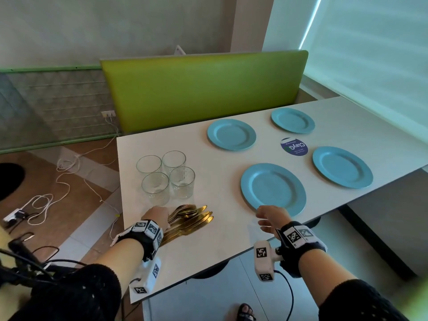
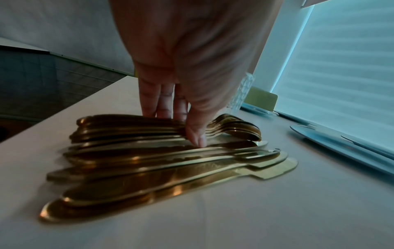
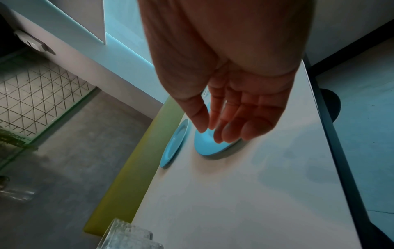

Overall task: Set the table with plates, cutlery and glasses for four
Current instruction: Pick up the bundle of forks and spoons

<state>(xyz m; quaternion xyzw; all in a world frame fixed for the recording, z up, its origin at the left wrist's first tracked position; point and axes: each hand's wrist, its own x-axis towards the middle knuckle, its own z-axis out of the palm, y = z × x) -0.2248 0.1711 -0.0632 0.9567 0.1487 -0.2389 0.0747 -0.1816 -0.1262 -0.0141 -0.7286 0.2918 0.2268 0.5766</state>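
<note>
A pile of gold cutlery [image 1: 192, 218] [image 2: 170, 168] lies near the table's left front, spoons on top of flat knives. My left hand [image 1: 157, 215] [image 2: 181, 129] reaches down onto it, fingers behind the spoon handles [image 2: 127, 124] and thumb in front, pinching them. Several clear glasses [image 1: 165, 177] stand grouped just beyond the pile. Blue plates lie spread over the right half: the near plate [image 1: 273, 188] [image 3: 211, 148], a far left plate [image 1: 231, 134], a far right plate [image 1: 293, 120] and a right plate [image 1: 342, 167]. My right hand [image 1: 266, 218] [image 3: 213, 133] hovers empty, fingers relaxed, at the near plate's front rim.
The white table [image 1: 220, 239] has a round blue sticker [image 1: 293, 146] between the plates. A green bench back [image 1: 203, 89] runs along the far edge. Cables [image 1: 46, 200] lie on the floor at the left. A window blind fills the right.
</note>
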